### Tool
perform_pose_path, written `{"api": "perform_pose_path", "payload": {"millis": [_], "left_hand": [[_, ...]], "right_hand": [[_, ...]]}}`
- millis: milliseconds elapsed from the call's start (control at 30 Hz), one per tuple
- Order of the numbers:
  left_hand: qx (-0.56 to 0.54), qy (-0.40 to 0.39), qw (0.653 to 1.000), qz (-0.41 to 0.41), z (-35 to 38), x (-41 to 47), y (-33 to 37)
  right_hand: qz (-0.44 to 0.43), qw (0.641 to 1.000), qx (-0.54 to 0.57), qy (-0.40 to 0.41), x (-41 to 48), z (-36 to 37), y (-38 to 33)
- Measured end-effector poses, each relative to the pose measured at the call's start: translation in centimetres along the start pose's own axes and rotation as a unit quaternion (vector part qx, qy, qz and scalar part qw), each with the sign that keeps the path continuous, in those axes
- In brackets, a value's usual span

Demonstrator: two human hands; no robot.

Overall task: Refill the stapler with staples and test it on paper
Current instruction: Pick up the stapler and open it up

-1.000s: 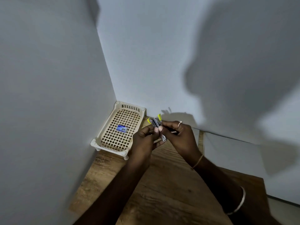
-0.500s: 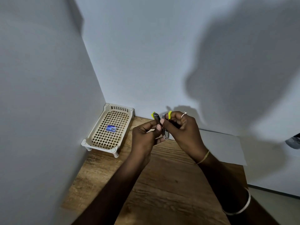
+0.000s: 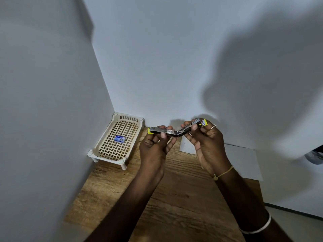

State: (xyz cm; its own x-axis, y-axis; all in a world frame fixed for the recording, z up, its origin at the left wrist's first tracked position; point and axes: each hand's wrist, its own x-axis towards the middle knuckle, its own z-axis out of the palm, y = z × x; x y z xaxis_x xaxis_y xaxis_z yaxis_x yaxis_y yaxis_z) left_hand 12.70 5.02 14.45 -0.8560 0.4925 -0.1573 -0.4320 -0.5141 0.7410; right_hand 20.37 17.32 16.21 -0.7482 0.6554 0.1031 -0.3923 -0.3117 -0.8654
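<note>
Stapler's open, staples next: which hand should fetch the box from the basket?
Left, probably. The left hand is nearer the basket holding the staple box; the right hand would cross over, and can hold the open stapler.

At the far left corner of the table, tucked against both walls, a tray with a small box lying inside it. To the right, flat on the table against the back wall, a sheet of paper. Above the table, between tray and paper, a stapler spread open: one end in the left grip, the other end, higher, in the right grip.
</note>
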Motion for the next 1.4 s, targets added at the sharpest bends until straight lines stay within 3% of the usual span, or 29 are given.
{"api": "perform_pose_path", "payload": {"millis": [200, 400, 500, 600, 767, 1000, 1100, 1233, 1400], "left_hand": [[-0.067, -0.052, 0.995, -0.043, -0.5, -0.5, 0.5], [-0.068, -0.129, 0.986, -0.086, -1.2, -1.5, 1.0], [-0.097, -0.145, 0.973, -0.152, -1.1, -1.4, 1.5], [-0.047, -0.161, 0.968, -0.189, -0.5, -1.1, 1.8], [0.029, -0.197, 0.960, -0.198, 1.1, -1.0, 1.5], [0.036, -0.190, 0.955, -0.226, 0.9, -1.6, 0.0], [0.014, -0.193, 0.953, -0.232, 0.5, -1.9, -0.2], [-0.006, -0.194, 0.956, -0.220, 0.1, -2.0, -0.3], [-0.023, -0.173, 0.963, -0.206, -0.4, -2.1, -0.6]], "right_hand": [[0.030, 0.996, 0.078, -0.011, 0.7, -1.0, -0.7], [0.070, 0.993, 0.081, -0.043, 1.8, -2.2, -2.3], [0.096, 0.991, 0.068, -0.061, 2.5, -2.7, -3.0], [0.122, 0.987, 0.055, -0.094, 3.0, -2.7, -3.4], [0.149, 0.980, 0.015, -0.132, 3.2, -2.0, -4.0], [0.148, 0.971, -0.097, -0.163, 2.8, -0.6, -4.3], [0.117, 0.964, -0.180, -0.158, 2.3, -0.2, -4.2], [-0.003, 0.948, -0.295, -0.117, 1.2, 0.5, -3.2], [-0.126, 0.872, -0.462, -0.102, -0.2, 0.5, -2.8]]}}
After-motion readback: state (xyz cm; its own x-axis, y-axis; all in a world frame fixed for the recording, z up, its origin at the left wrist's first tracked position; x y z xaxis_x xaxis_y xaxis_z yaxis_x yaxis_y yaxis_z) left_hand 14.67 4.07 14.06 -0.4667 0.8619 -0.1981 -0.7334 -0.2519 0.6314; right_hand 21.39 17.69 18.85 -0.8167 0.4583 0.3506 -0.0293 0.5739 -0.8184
